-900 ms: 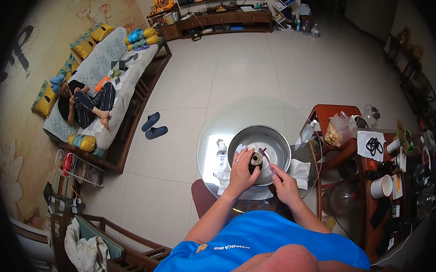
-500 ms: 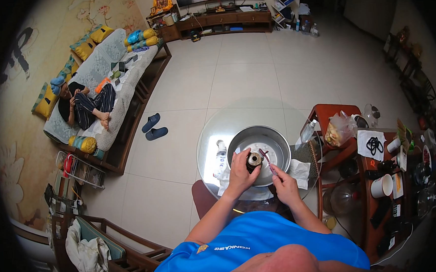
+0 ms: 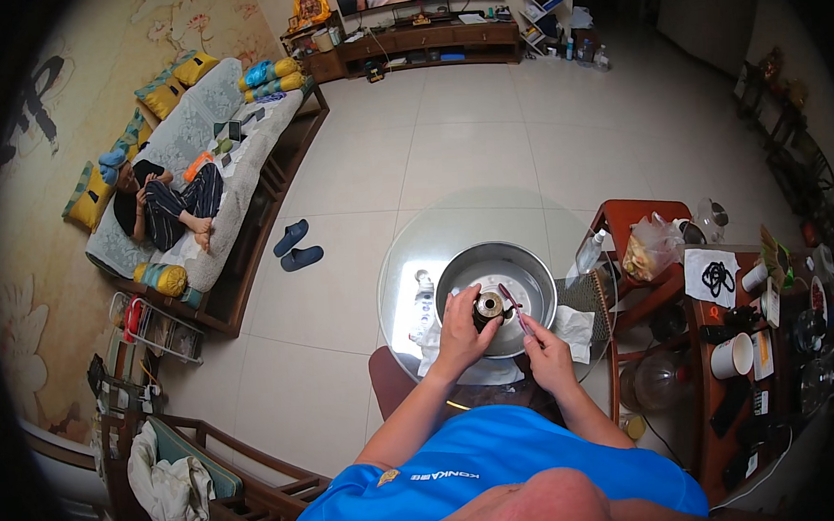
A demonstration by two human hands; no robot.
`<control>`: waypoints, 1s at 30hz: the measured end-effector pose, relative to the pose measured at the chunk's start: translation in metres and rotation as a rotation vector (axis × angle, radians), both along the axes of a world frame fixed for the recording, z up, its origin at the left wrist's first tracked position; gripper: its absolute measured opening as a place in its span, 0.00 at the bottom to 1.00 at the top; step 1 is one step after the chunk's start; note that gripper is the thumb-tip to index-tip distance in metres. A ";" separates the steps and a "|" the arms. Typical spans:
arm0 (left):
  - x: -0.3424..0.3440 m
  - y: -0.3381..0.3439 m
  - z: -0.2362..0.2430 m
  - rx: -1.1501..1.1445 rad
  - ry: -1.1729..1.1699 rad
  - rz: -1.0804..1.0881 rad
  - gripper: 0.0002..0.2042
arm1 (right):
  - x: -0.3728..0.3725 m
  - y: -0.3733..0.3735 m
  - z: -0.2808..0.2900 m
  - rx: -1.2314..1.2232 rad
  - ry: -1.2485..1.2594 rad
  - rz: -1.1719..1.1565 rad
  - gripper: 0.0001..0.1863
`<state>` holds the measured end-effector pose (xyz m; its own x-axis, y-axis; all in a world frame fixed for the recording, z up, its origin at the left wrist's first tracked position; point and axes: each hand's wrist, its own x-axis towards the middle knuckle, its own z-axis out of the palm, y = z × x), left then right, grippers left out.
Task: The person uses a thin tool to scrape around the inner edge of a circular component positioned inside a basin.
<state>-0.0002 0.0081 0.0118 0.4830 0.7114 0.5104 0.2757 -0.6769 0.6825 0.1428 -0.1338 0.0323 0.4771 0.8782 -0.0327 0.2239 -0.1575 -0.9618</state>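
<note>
Over a round steel basin [image 3: 492,251] on a glass-topped round table [image 3: 407,242], my left hand [image 3: 460,332] grips a dark cylindrical object [image 3: 490,307] with a metallic, holed top. My right hand [image 3: 546,356], at the basin's right front, is closed on a slim dark-red brush [image 3: 512,301], probably a toothbrush, its head beside the cylinder's top. White paper towels [image 3: 576,332] lie under and beside the basin. A clear bottle [image 3: 590,249] stands right of it. The cylinder's lower part is hidden by my fingers and the basin's shadow.
At right, a red chair [image 3: 622,214] holds a bag [image 3: 647,248], beside a cluttered wooden table [image 3: 717,400]. A person [image 3: 164,203] reclines on the covered sofa [image 3: 201,102] at left. Blue slippers [image 3: 299,257] lie on the floor; a wooden armchair [image 3: 221,474] is at lower left.
My right hand and the brush have shifted slightly, with the brush head moving at the cylinder's right side. My left hand stays in nearly the same place, still gripping the cylinder.
</note>
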 end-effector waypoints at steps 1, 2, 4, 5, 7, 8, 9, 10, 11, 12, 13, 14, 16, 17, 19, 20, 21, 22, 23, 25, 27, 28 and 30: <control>0.000 0.000 0.000 -0.008 0.002 -0.002 0.35 | 0.000 0.000 0.002 -0.002 -0.001 0.009 0.21; 0.000 0.000 0.001 -0.015 0.003 -0.004 0.35 | 0.001 0.000 0.001 0.009 -0.022 0.018 0.21; -0.002 0.001 0.002 -0.043 0.012 -0.021 0.35 | 0.003 0.001 -0.005 0.046 -0.085 0.038 0.21; -0.003 0.001 0.003 -0.056 0.017 -0.030 0.35 | 0.004 0.001 -0.008 0.071 -0.127 0.048 0.21; -0.003 0.003 0.000 -0.060 0.003 -0.047 0.35 | 0.002 0.000 0.002 0.011 -0.072 0.033 0.21; -0.003 0.004 -0.001 -0.062 -0.004 -0.056 0.35 | 0.000 0.000 0.006 -0.018 -0.045 0.026 0.21; -0.003 0.004 -0.001 -0.061 0.000 -0.065 0.35 | 0.000 0.000 0.007 -0.011 -0.033 0.020 0.21; -0.003 0.003 0.001 -0.059 0.004 -0.074 0.34 | 0.000 0.000 0.008 -0.003 -0.022 0.014 0.21; -0.003 0.003 0.002 -0.057 0.007 -0.084 0.34 | 0.000 0.000 0.008 -0.002 -0.026 0.016 0.21; -0.003 0.004 0.001 -0.055 0.009 -0.087 0.34 | 0.001 0.000 0.008 -0.001 -0.030 0.020 0.21; -0.003 0.004 0.001 -0.053 0.010 -0.090 0.34 | 0.003 0.000 0.006 -0.007 -0.050 0.032 0.21; -0.003 0.004 0.000 -0.051 0.012 -0.094 0.33 | 0.004 0.000 0.005 -0.012 -0.070 0.044 0.21; -0.004 0.003 0.001 -0.050 0.019 -0.099 0.33 | 0.003 -0.001 0.010 -0.028 -0.089 0.048 0.21; -0.004 0.003 0.002 -0.049 0.023 -0.102 0.32 | 0.003 -0.001 0.011 -0.036 -0.099 0.050 0.21; -0.002 0.002 0.002 -0.009 0.022 -0.075 0.33 | 0.001 -0.002 0.009 -0.008 -0.025 0.020 0.21; -0.001 0.002 0.002 0.011 0.022 -0.061 0.33 | 0.001 -0.001 0.007 -0.003 -0.010 0.016 0.21; 0.000 0.001 0.002 0.027 0.007 -0.041 0.34 | 0.001 -0.001 0.006 0.001 0.006 0.012 0.21; 0.001 -0.001 0.002 0.042 -0.008 -0.021 0.34 | 0.002 0.000 0.004 -0.003 0.001 0.019 0.21; 0.001 -0.001 0.002 0.057 -0.022 0.000 0.35 | 0.002 -0.001 0.003 -0.011 -0.012 0.025 0.21; 0.000 0.001 -0.002 0.038 -0.005 -0.002 0.36 | 0.003 0.000 0.003 -0.027 -0.046 0.040 0.21; 0.000 0.002 -0.003 0.016 0.007 -0.013 0.37 | 0.003 -0.001 0.003 -0.037 -0.032 0.037 0.21; -0.001 0.002 -0.001 0.004 0.011 -0.023 0.36 | 0.003 -0.002 0.001 -0.036 0.003 0.027 0.21; -0.001 0.002 0.000 -0.013 0.012 -0.043 0.36 | 0.002 -0.002 0.000 -0.019 0.035 0.020 0.21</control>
<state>-0.0012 0.0101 0.0115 0.5194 0.6962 0.4954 0.2551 -0.6797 0.6877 0.1452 -0.1356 0.0326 0.4574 0.8868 -0.0659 0.1931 -0.1714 -0.9661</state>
